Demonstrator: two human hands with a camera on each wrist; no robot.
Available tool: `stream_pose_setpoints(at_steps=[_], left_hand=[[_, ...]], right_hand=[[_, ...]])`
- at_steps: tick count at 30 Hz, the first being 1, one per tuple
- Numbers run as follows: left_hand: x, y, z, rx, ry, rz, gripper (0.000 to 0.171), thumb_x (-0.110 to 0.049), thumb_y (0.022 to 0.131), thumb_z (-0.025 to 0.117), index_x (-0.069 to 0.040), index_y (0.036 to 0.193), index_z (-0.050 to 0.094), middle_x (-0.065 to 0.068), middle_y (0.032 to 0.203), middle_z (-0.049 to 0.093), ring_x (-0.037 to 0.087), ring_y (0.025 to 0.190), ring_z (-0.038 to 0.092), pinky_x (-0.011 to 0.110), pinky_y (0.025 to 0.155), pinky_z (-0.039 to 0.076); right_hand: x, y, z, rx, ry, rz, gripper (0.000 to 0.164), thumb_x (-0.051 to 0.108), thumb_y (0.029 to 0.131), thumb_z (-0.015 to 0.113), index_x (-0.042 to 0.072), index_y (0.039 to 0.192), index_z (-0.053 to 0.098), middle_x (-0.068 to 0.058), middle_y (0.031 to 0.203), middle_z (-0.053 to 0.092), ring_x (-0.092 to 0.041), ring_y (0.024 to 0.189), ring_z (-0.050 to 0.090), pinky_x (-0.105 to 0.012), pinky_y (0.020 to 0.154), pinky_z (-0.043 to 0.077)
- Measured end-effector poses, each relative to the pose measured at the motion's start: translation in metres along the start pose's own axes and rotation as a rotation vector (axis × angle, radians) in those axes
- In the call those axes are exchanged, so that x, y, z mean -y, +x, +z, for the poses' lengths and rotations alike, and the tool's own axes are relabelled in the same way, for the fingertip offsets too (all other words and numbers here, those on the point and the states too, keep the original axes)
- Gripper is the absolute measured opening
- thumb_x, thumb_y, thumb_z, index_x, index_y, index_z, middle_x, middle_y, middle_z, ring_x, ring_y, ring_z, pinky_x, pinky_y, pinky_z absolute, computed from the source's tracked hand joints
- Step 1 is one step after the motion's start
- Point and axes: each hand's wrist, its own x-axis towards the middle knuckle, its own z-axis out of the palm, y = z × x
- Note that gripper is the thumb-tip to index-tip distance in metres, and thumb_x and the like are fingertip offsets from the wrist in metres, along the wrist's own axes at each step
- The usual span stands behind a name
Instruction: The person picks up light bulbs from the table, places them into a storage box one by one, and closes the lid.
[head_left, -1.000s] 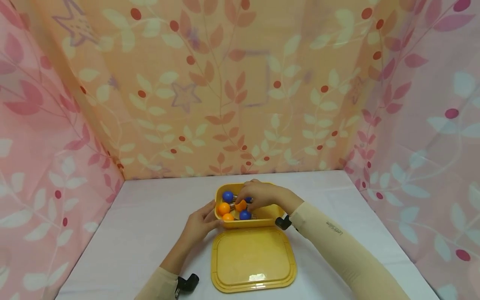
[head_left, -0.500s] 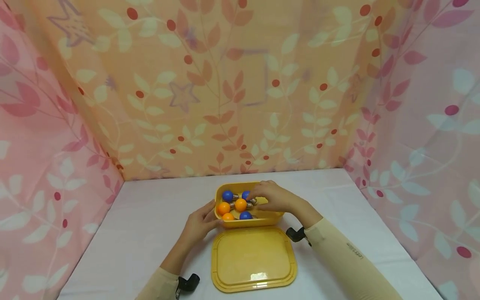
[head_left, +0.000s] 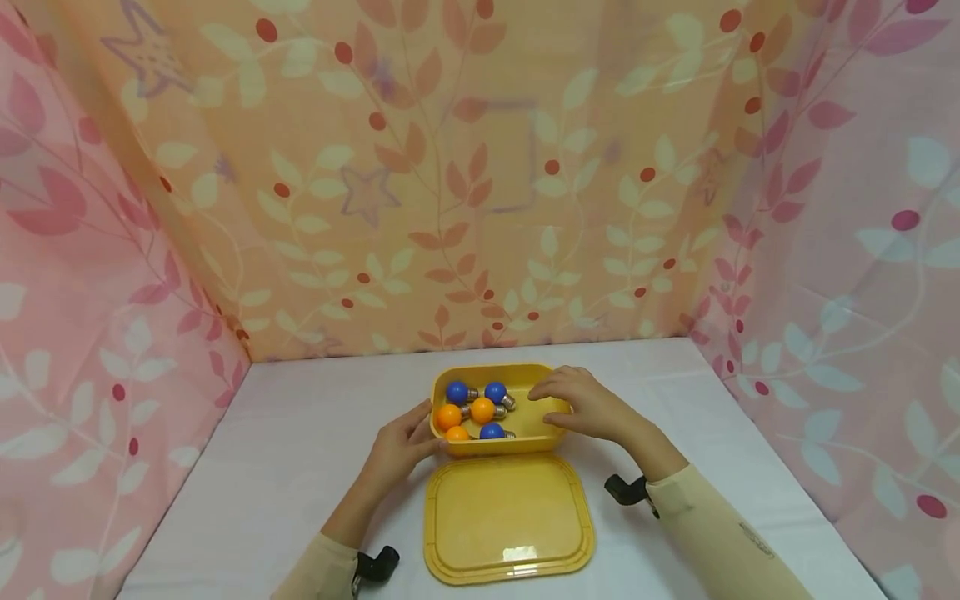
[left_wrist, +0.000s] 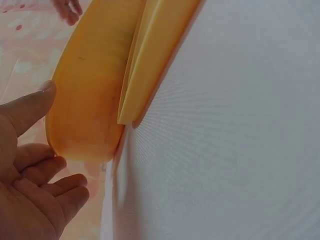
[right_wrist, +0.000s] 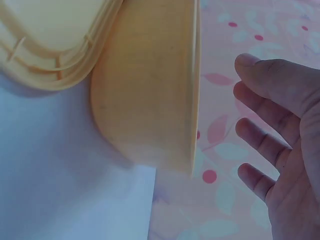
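Observation:
A yellow plastic box (head_left: 540, 427) stands uncovered on the table, holding toy light bulbs with metal screw bases. Three are blue, among them a front blue bulb (head_left: 492, 431) and a back blue bulb (head_left: 495, 392); three are orange, including a middle orange bulb (head_left: 482, 409). All lie in its left and middle part. My left hand (head_left: 402, 442) rests against the box's left end, thumb and fingertips touching its wall (left_wrist: 85, 110). Over the box's right end hovers my right hand (head_left: 592, 406), fingers spread and holding nothing; the right wrist view shows them apart from the rim.
The yellow lid (head_left: 510, 518) lies flat on the white tabletop (head_left: 300, 442), directly in front of the box. Floral cloth (head_left: 480, 250) hangs behind the table, and pink patterned cloth (head_left: 840, 292) stands along both sides. Black wrist cameras sit on both wrists.
My right hand has let go of a back blue bulb and drawn back to the right, leaving the bulbs in plain sight. The left hand, box and lid have stayed in place.

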Motion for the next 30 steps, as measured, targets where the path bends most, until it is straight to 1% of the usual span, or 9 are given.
stream_pose_setpoints(at_steps=[5, 8, 11, 14, 17, 19, 24, 27, 30], left_hand=[[0.000, -0.003, 0.001, 0.001, 0.010, -0.014, 0.079, -0.039, 0.083, 0.085, -0.026, 0.153, 0.051, -0.003, 0.154, 0.052, 0.031, 0.146, 0.044, 0.057, 0.115, 0.039], [0.002, -0.007, -0.002, 0.016, 0.042, -0.006, 0.081, -0.046, 0.083, 0.085, -0.026, 0.153, 0.050, -0.003, 0.155, 0.051, 0.030, 0.147, 0.044, 0.057, 0.116, 0.039], [0.004, -0.011, -0.011, 0.018, 0.062, 0.019, 0.082, -0.049, 0.082, 0.084, -0.023, 0.153, 0.051, -0.005, 0.155, 0.051, 0.029, 0.148, 0.042, 0.056, 0.118, 0.037], [0.007, -0.016, -0.022, 0.014, 0.073, 0.039, 0.079, -0.044, 0.084, 0.083, -0.020, 0.152, 0.052, -0.004, 0.156, 0.050, 0.028, 0.148, 0.042, 0.055, 0.119, 0.035], [0.010, -0.022, -0.031, 0.018, 0.089, 0.028, 0.074, -0.037, 0.086, 0.083, -0.019, 0.152, 0.053, -0.003, 0.156, 0.050, 0.029, 0.148, 0.041, 0.054, 0.120, 0.035], [0.011, -0.027, -0.035, 0.026, 0.102, 0.020, 0.073, -0.036, 0.087, 0.083, -0.019, 0.151, 0.053, -0.003, 0.156, 0.049, 0.029, 0.148, 0.041, 0.054, 0.120, 0.034], [0.010, -0.042, -0.041, 0.056, 0.105, 0.024, 0.073, -0.038, 0.087, 0.082, -0.019, 0.151, 0.054, -0.005, 0.157, 0.048, 0.030, 0.149, 0.040, 0.056, 0.120, 0.033], [0.010, -0.054, -0.045, 0.065, 0.093, 0.022, 0.072, -0.036, 0.086, 0.084, -0.019, 0.150, 0.055, -0.007, 0.155, 0.050, 0.028, 0.148, 0.041, 0.055, 0.120, 0.033], [0.011, -0.062, -0.049, 0.078, 0.079, 0.020, 0.072, -0.033, 0.085, 0.085, -0.019, 0.149, 0.056, -0.009, 0.154, 0.051, 0.026, 0.148, 0.042, 0.052, 0.120, 0.034]], right_hand=[[-0.005, -0.019, 0.001, -0.050, 0.029, -0.005, 0.038, 0.025, 0.089, 0.081, 0.020, 0.126, 0.073, 0.007, 0.129, 0.068, -0.020, 0.124, 0.056, -0.052, 0.110, 0.039], [-0.007, -0.030, 0.001, -0.083, 0.033, -0.022, 0.039, 0.022, 0.088, 0.082, 0.022, 0.127, 0.072, 0.007, 0.130, 0.068, -0.021, 0.124, 0.056, -0.053, 0.110, 0.038], [-0.008, -0.038, 0.001, -0.124, 0.039, -0.035, 0.041, 0.021, 0.088, 0.083, 0.025, 0.126, 0.072, 0.009, 0.130, 0.067, -0.019, 0.123, 0.056, -0.052, 0.109, 0.038], [-0.009, -0.047, 0.002, -0.161, 0.053, -0.042, 0.042, 0.020, 0.087, 0.083, 0.027, 0.126, 0.071, 0.011, 0.129, 0.067, -0.017, 0.123, 0.056, -0.049, 0.108, 0.039], [-0.009, -0.057, 0.004, -0.183, 0.055, -0.057, 0.044, 0.017, 0.086, 0.084, 0.027, 0.127, 0.071, 0.011, 0.129, 0.066, -0.017, 0.123, 0.056, -0.048, 0.106, 0.039], [-0.009, -0.064, 0.005, -0.196, 0.057, -0.069, 0.046, 0.015, 0.085, 0.084, 0.026, 0.127, 0.071, 0.010, 0.129, 0.066, -0.018, 0.123, 0.056, -0.047, 0.105, 0.038], [-0.011, -0.085, 0.007, -0.219, 0.062, -0.064, 0.048, 0.012, 0.083, 0.085, 0.027, 0.127, 0.071, 0.010, 0.129, 0.066, -0.018, 0.124, 0.056, -0.040, 0.107, 0.035], [-0.011, -0.098, 0.009, -0.218, 0.073, -0.042, 0.051, 0.014, 0.084, 0.085, 0.031, 0.129, 0.068, 0.013, 0.131, 0.065, -0.014, 0.125, 0.055, -0.033, 0.110, 0.033], [-0.013, -0.109, 0.013, -0.215, 0.110, -0.021, 0.054, 0.014, 0.084, 0.085, 0.034, 0.131, 0.067, 0.014, 0.132, 0.064, -0.012, 0.126, 0.053, -0.025, 0.111, 0.031]])
